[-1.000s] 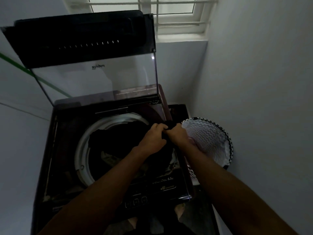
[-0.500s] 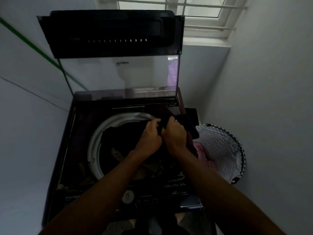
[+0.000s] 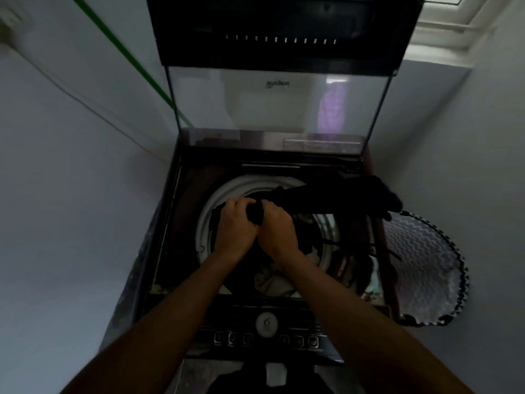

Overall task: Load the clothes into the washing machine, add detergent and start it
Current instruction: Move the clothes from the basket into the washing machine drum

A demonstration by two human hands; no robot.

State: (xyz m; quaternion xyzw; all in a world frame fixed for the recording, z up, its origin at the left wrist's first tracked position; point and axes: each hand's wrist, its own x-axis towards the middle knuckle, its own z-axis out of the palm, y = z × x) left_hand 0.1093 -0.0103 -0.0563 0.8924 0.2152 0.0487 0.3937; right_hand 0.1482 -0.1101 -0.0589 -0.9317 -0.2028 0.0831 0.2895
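Fingers (image 3: 241, 204) grip dark garment (image 3: 326, 200).

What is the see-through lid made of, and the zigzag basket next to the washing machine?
Lid: it looks like clear glass or hard plastic, smooth and shiny; the wall shows through it and it reflects light. The look cannot settle which.
Zigzag basket: probably soft fabric with a printed pattern; its sides sag and fold a little, and its rim is wavy.

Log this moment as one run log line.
phase: loading | left hand, right hand: both grip dark garment over drum | lid: open
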